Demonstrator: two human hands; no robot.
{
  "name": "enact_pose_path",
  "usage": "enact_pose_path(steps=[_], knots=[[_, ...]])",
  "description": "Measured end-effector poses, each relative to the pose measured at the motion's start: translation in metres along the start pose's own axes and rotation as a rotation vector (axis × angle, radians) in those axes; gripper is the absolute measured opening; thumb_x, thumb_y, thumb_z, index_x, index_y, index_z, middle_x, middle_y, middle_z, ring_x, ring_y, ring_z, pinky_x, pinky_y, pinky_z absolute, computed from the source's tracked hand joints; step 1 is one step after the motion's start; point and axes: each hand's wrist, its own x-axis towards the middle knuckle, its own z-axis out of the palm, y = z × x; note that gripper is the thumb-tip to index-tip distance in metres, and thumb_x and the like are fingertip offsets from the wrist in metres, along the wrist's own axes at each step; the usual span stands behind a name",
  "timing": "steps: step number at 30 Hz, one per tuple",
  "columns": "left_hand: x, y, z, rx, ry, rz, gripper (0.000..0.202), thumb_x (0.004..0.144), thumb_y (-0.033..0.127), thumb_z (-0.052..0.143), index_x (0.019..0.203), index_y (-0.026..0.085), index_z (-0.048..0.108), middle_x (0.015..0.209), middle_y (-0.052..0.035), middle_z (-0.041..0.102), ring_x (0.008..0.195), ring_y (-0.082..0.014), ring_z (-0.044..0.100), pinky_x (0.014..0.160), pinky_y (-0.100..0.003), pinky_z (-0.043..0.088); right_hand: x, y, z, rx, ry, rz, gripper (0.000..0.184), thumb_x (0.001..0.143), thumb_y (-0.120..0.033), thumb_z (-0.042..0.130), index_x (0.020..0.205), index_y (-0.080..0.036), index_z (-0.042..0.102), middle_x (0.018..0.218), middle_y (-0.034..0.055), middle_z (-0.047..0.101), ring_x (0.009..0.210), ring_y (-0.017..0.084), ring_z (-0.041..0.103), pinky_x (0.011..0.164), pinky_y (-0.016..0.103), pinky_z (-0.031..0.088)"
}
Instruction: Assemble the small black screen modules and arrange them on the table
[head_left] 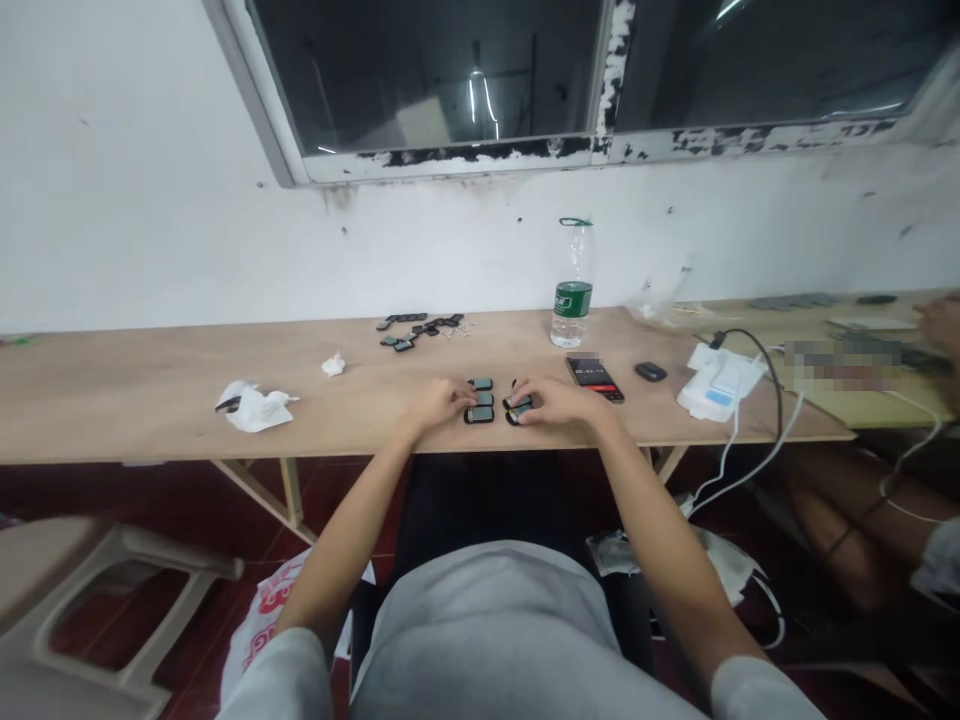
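Observation:
Small oblong black-rimmed pieces with grey faces lie in two short columns near the table's front edge. At the left column [479, 414], my left hand [442, 400] has its fingers curled in, with the fingertips against the left ends of the pieces. My right hand [553, 400] reaches over the right column [517, 412], its thumb and fingers closed about the pieces there and partly covering them. Further back lies a loose cluster of similar black pieces [403, 343], with tiny pale bits scattered at its right.
A clear bottle with a green label [572, 300] stands behind a phone [594, 377]. To the right are a small black case [650, 371] and a white power strip [721, 382] with cables. Crumpled tissues [259, 408] lie left. Another person's hand [941, 325] shows far right.

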Motion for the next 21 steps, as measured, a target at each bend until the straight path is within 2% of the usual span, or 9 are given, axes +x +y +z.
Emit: enact_pose_path(steps=[4, 8, 11, 16, 21], knots=[[-0.004, 0.004, -0.007, -0.074, -0.016, 0.045, 0.024, 0.096, 0.043, 0.076, 0.102, 0.025, 0.09, 0.124, -0.0093, 0.085, 0.104, -0.0299, 0.081, 0.092, -0.038, 0.064, 0.006, 0.001, 0.006, -0.018, -0.025, 0.03, 0.019, 0.083, -0.023, 0.085, 0.101, -0.023, 0.088, 0.119, 0.0059, 0.085, 0.11, 0.03, 0.078, 0.097, 0.033, 0.059], [-0.006, 0.004, -0.006, -0.148, -0.107, 0.102, 0.025, 0.085, 0.047, 0.09, 0.101, 0.028, 0.091, 0.136, -0.0104, 0.081, 0.118, -0.0334, 0.078, 0.096, -0.041, 0.064, 0.006, 0.004, 0.006, -0.044, -0.03, 0.049, 0.02, 0.085, -0.023, 0.084, 0.104, -0.023, 0.088, 0.115, 0.0051, 0.085, 0.105, 0.029, 0.077, 0.091, 0.031, 0.058], [-0.005, 0.003, -0.001, -0.157, -0.148, 0.116, 0.027, 0.084, 0.047, 0.092, 0.103, 0.028, 0.09, 0.139, -0.0105, 0.079, 0.125, -0.0345, 0.076, 0.1, -0.043, 0.063, 0.007, 0.006, 0.007, -0.096, -0.014, 0.06, 0.019, 0.086, -0.027, 0.084, 0.104, -0.022, 0.086, 0.116, 0.0065, 0.084, 0.102, 0.028, 0.077, 0.087, 0.029, 0.057], [-0.003, 0.006, 0.008, -0.137, -0.132, 0.129, 0.024, 0.086, 0.044, 0.091, 0.102, 0.026, 0.09, 0.138, -0.011, 0.08, 0.126, -0.0342, 0.075, 0.108, -0.046, 0.061, 0.007, 0.008, 0.008, -0.135, 0.007, 0.111, 0.021, 0.086, -0.029, 0.086, 0.106, -0.022, 0.084, 0.116, 0.0074, 0.083, 0.105, 0.029, 0.076, 0.086, 0.029, 0.055], [-0.005, 0.014, 0.013, -0.11, -0.11, 0.114, 0.023, 0.085, 0.043, 0.093, 0.098, 0.025, 0.087, 0.134, -0.0109, 0.081, 0.123, -0.0343, 0.076, 0.105, -0.044, 0.062, 0.006, 0.007, 0.007, -0.13, 0.015, 0.124, 0.023, 0.085, -0.028, 0.088, 0.107, -0.022, 0.082, 0.116, 0.0077, 0.084, 0.104, 0.028, 0.077, 0.086, 0.03, 0.056]])
